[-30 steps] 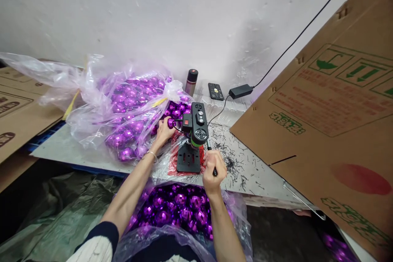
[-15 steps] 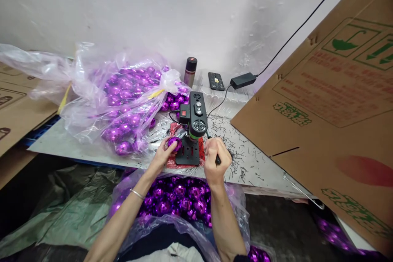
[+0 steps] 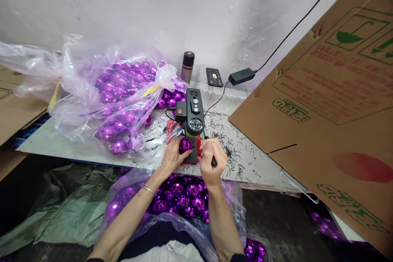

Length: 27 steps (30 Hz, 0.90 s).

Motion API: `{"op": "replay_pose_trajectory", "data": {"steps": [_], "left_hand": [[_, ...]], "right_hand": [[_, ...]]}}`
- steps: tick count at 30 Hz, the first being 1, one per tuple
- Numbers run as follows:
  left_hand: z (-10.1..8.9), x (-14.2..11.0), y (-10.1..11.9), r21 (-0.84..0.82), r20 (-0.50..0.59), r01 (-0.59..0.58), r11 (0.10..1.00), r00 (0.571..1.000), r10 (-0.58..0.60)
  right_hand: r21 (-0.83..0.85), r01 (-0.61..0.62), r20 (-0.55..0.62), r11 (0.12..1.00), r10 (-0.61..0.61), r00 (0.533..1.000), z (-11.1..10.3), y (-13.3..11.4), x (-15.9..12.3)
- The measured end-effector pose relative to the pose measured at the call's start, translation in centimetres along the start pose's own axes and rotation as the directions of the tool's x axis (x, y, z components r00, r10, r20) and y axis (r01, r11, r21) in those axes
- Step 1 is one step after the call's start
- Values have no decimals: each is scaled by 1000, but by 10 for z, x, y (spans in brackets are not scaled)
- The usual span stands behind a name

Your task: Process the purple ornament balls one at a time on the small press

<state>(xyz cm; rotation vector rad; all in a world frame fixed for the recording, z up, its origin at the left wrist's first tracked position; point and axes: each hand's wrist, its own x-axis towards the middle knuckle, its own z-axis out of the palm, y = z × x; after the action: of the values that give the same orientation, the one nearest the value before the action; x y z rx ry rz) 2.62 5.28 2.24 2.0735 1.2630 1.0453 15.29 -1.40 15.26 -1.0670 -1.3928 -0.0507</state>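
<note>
A shiny purple mirror-faceted ball (image 3: 186,144) is pinched in my left hand (image 3: 172,154), under the head of a small black bench machine (image 3: 194,108) with round vents, silver buttons and a red switch. My right hand (image 3: 214,158) is wrapped round the black-ended lever (image 3: 214,162) on the machine's right side. The machine's flat black base (image 3: 192,157) shows between my hands, partly covered by the left one. Below them, an open plastic bag full of purple balls (image 3: 184,196) lies at my lap.
A knotted clear bag of purple balls (image 3: 119,102) covers the table's left. Behind the machine stand a dark-capped bottle (image 3: 187,67), a phone (image 3: 214,77) and a black power adapter (image 3: 242,76). Thin black bits (image 3: 235,151) litter the table. A big cardboard box (image 3: 322,131) leans at right.
My left hand has moved right with the ball, from beside the machine to beneath its head. My right hand stays closed on the lever. The view has shifted slightly.
</note>
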Motion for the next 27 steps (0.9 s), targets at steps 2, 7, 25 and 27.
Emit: {"op": "replay_pose_trajectory", "data": {"steps": [2,7,25,27], "left_hand": [[8,0,-4,5,-53,-45,999,998,45],[18,-4,-15,-5,-100,-85,996,991,84],[21,-9,-13,-27,-110,-87,996,990,84],[22,-9,-14,-32,-112,-91,995,990,87]], "right_hand": [[-2,-1,8,1000,1,1000,-1,0,0],[-13,30,14,999,-29,999,-1,2,-5],[-11,141,-82,990,-142,986,15,51,-61],[0,146,-86,989,-145,986,16,53,-63]]}}
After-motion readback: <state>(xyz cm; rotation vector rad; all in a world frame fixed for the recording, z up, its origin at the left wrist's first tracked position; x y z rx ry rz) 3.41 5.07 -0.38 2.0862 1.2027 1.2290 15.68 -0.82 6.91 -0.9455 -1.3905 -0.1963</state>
